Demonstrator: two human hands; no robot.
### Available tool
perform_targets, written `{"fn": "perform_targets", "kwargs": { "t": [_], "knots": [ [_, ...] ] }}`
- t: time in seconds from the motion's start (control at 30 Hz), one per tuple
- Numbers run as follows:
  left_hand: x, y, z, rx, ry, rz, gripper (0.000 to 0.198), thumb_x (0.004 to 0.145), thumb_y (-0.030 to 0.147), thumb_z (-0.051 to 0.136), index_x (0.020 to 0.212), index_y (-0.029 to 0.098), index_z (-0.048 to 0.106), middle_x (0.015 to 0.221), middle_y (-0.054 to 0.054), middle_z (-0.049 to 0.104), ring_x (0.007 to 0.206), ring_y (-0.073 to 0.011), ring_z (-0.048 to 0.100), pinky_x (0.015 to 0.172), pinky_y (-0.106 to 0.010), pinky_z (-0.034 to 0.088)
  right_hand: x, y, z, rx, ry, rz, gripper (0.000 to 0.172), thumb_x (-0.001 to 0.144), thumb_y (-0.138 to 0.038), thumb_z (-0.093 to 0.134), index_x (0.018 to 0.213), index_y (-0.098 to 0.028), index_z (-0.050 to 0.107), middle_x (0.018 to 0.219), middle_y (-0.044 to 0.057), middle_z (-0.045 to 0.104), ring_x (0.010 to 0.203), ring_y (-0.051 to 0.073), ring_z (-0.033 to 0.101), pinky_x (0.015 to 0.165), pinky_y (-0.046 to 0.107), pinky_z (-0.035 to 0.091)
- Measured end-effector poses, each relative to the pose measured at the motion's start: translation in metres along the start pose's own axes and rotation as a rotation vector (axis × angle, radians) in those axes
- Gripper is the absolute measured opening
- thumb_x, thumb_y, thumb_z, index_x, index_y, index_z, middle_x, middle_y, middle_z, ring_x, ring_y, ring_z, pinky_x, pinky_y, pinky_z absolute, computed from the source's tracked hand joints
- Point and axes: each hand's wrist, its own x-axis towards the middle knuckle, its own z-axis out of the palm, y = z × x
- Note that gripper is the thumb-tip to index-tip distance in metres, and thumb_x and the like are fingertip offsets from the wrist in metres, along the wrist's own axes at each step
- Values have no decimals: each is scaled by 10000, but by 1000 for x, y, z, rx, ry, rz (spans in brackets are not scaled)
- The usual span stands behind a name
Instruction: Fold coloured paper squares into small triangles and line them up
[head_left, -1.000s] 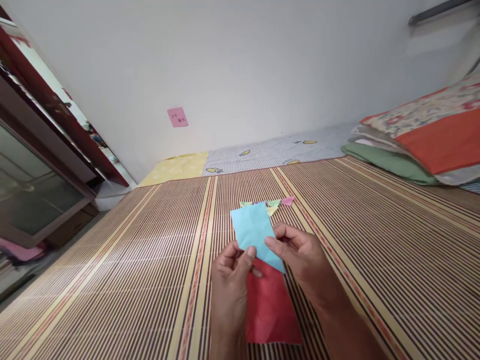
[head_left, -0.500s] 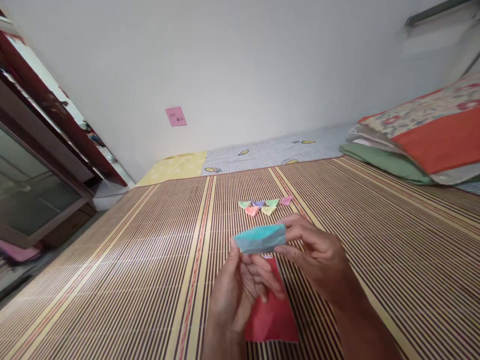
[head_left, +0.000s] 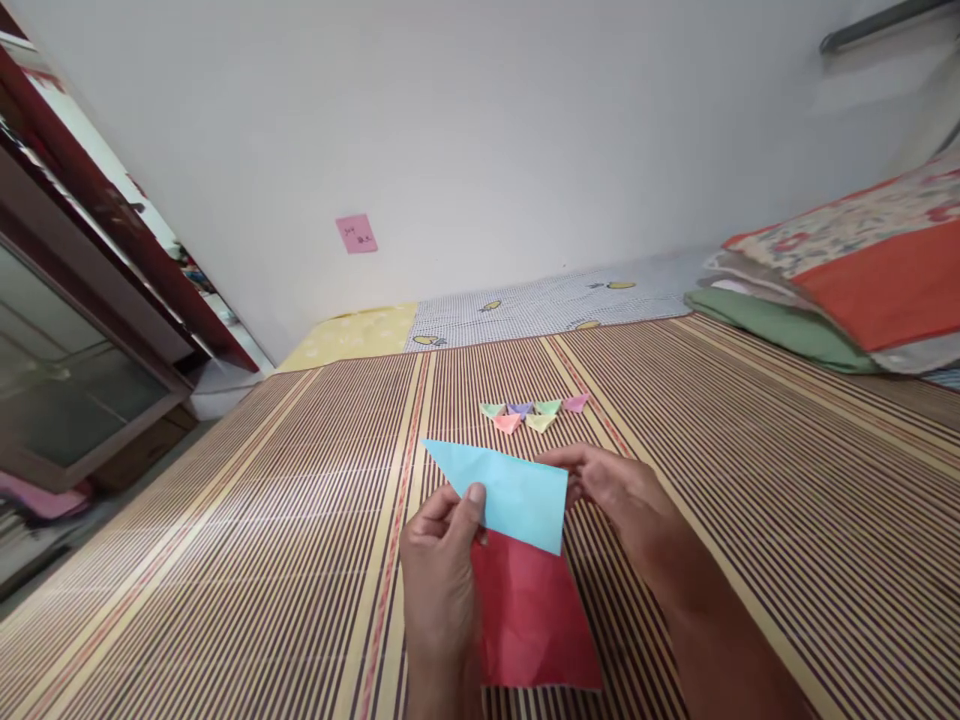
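A sheet of light blue paper (head_left: 517, 492), folded so that its left end runs to a point, is held up above the mat. My left hand (head_left: 442, 545) pinches its lower left edge, thumb on the front. At the paper's upper right edge is my right hand (head_left: 611, 490), its fingers partly behind the sheet; whether they grip it is hidden. Below the blue paper lies a red sheet (head_left: 536, 620), its top covered from view. Farther back, several small folded paper triangles (head_left: 520, 411) in green, purple, pink, orange and yellow sit in two rows.
A striped mat (head_left: 300, 520) spreads beneath everything. A pink note (head_left: 356, 234) is stuck on the white wall (head_left: 480, 130). Folded bedding (head_left: 877, 290) is stacked at the right. A cabinet with glass panes (head_left: 67, 370) stands at the left.
The blue paper has turned from a narrow edge-on strip to show its flat, pointed face. My left hand has closed its fingers behind the paper's lower edge; my right hand has shifted slightly.
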Motion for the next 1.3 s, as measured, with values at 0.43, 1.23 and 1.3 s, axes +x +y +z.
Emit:
{"fn": "perform_targets", "kwargs": {
  "t": [0.43, 1.23, 1.3],
  "knots": [
    [3, 2, -4, 124, -82, 0, 249, 701, 336, 879, 821, 133, 800, 626, -1, 643, 548, -83, 488, 541, -198, 421, -3, 3, 10, -118, 128, -11, 197, 906, -337, 695, 789, -189, 639, 649, -32, 565, 570, 121, 543, 507, 232, 451],
    [2, 6, -7, 171, -182, 18, 198, 775, 312, 833, 893, 158, 793, 708, -13, 706, 620, -109, 589, 616, -216, 499, -5, -13, 19, -506, -1, -406, 139, 957, -168, 619, 832, -204, 668, 1078, 66, 660, 1067, 214, 660, 888, 334, 524],
    [2, 4, -6, 192, -183, 30, 187, 754, 308, 847, 830, 152, 778, 665, -2, 687, 577, -99, 566, 571, -203, 476, -5, -14, 22, -510, 71, -428, 158, 956, -155, 600, 808, -200, 635, 1013, 61, 655, 1022, 213, 662, 868, 336, 521]
  ]
}}
